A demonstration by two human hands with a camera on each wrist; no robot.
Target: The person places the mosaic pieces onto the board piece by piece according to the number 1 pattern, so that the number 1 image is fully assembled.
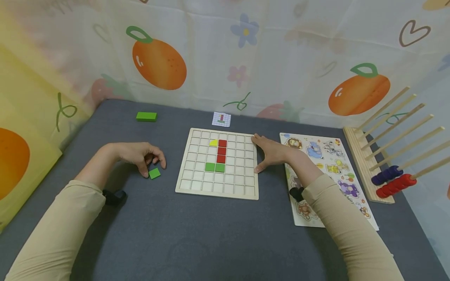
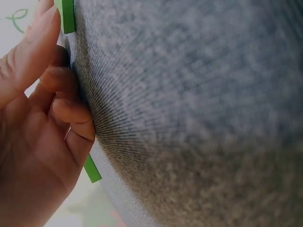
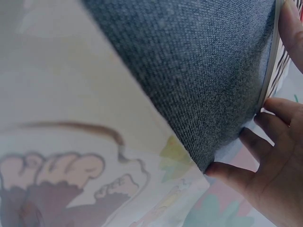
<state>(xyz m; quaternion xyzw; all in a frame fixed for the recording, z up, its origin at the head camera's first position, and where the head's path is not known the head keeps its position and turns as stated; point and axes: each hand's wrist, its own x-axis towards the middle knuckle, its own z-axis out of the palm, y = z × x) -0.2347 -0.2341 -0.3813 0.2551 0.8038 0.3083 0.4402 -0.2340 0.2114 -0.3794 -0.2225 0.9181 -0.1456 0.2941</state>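
My left hand [image 1: 138, 156] is low over the table with fingers loosely bent. Its thumb tip is right at a small green square tile [image 1: 154, 173], which lies on the cloth; the index fingertip is just past the tile's far side. In the left wrist view that green tile [image 2: 68, 16] shows beside the thumb. A wooden grid board [image 1: 197, 187] lies to the right, holding a yellow tile [image 1: 213, 143], a column of red tiles [image 1: 222, 151] and two green tiles [image 1: 215, 167]. Spread out, my right hand [image 1: 272, 152] rests its thumb and fingertips along the board's right edge.
A green block [image 1: 146, 116] lies at the back left. Behind the board is a small pattern card [image 1: 221, 119]. An animal puzzle board [image 1: 328, 156] lies under my right forearm, and a wooden peg rack [image 1: 369, 168] with blue and red beads stands beyond it.
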